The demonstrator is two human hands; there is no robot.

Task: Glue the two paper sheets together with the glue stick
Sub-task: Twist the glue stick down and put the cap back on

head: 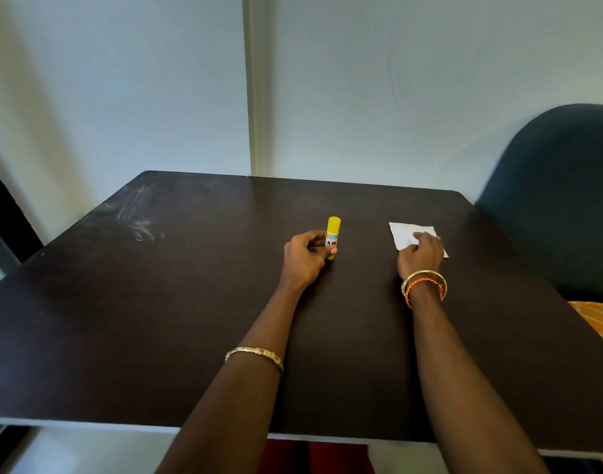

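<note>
A yellow glue stick [333, 234] with its cap on stands upright on the dark table [156, 302], near the middle. My left hand [305, 258] is wrapped around its lower half. To the right lies small white paper [404, 232], flat on the table; I cannot tell whether it is one sheet or two stacked. My right hand [421, 253] rests on the paper's near right part, fingers curled down onto it, hiding that corner.
A dark blue chair back [560, 200] stands at the table's right side, with orange patterned cloth [597, 323] below it. A pale wall rises just behind the table's far edge. Scuff marks show on the far left of the table.
</note>
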